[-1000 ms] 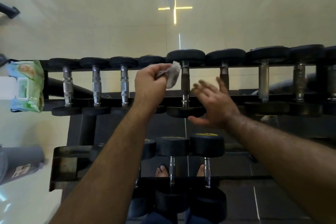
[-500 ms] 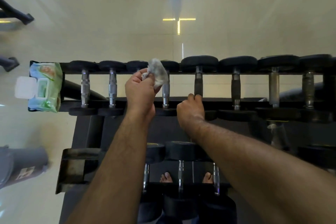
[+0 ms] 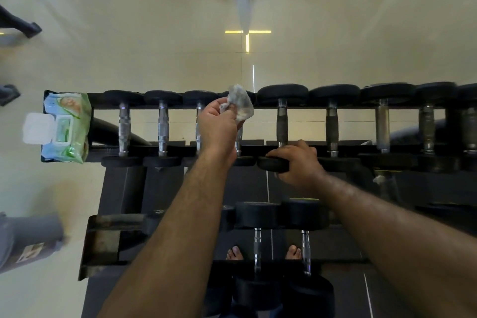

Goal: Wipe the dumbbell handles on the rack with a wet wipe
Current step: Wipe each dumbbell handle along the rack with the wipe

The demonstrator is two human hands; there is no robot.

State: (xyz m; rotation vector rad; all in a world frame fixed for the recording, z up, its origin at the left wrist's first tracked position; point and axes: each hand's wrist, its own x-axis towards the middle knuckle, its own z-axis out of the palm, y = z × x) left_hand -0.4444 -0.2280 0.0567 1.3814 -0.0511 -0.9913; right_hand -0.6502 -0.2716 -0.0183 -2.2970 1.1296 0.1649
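- Head view looks straight down over a two-tier dumbbell rack (image 3: 268, 148) on a pale tiled floor (image 3: 154, 33).
- At the rack's left end lies a green pack of wet wipes (image 3: 67, 126), its white flip lid (image 3: 38, 128) swung open to the left.
- Grey bin-like object (image 3: 28, 237) sits low at the left edge; dark feet of other gym equipment (image 3: 28, 27) show at the upper left and along the top.
- On the lower tier, two dumbbells with chrome handles (image 3: 257, 253) stand between the forearms, and bare toes (image 3: 235, 253) show on the dark mat beneath them.
- Top-tier dumbbells lie side by side, each with its long axis running away from the person, one black head on the far rail and one on the near rail.
- Left hand (image 3: 219, 126) hovers over the fourth dumbbell from the left, blocking most of its handle (image 3: 238, 141); only a short chrome stretch shows below the fingers.
- That hand pinches a crumpled white wet wipe (image 3: 240, 103) between thumb and curled fingertips, and the wipe bunches upward over the dumbbell's far head.
- Whether the wipe touches the handle cannot be told.
- Right hand (image 3: 296, 162) is curled over the near head (image 3: 273, 164) of the fifth dumbbell, fingers wrapped on its rim.
- Its dark knurled handle (image 3: 281, 124) lies uncovered just right of the wipe.
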